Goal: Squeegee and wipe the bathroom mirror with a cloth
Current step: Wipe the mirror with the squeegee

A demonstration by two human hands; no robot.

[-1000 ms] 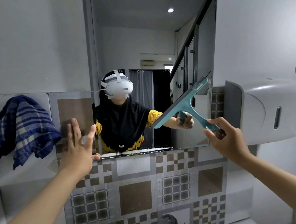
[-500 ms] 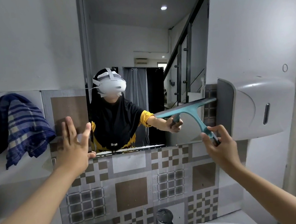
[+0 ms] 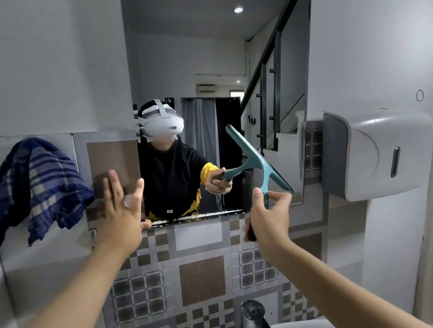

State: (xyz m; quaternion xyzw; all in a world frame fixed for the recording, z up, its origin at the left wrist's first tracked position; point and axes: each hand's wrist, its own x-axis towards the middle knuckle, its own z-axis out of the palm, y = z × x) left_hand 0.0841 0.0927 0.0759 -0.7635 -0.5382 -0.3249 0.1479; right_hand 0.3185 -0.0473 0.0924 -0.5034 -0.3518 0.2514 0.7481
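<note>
- The squeegee (image 3: 256, 161) is teal plastic, with a long straight blade on a short stem and a dark grip at the bottom; I judge it light and stiff, with only the blade's rubber edge giving way under pressure.
- The best place to hold it is the dark grip at the stem's end, well clear of the blade, so the wrist can set the blade's angle against the glass.
- The right hand (image 3: 268, 218), right of centre in the frame, is closed round that grip, thumb and forefinger pinching the stem just above it. The blade slants from upper left down to lower right across the lower right part of the mirror (image 3: 222, 56).
- Whether the blade edge is pressed on the glass or just off it I cannot tell.
- The left hand (image 3: 120, 216), left of centre, is wide open with fingers spread and holds nothing; it lies against the tiled wall by the mirror's lower left corner.
- The cloth (image 3: 32, 188), blue plaid and soft, hangs bunched on the wall at the left of the frame, well apart from both hands; it would be limp and easy to gather in one hand.
- The mirror itself is hard, slick and fragile, so firm but even pressure seems wise.
</note>
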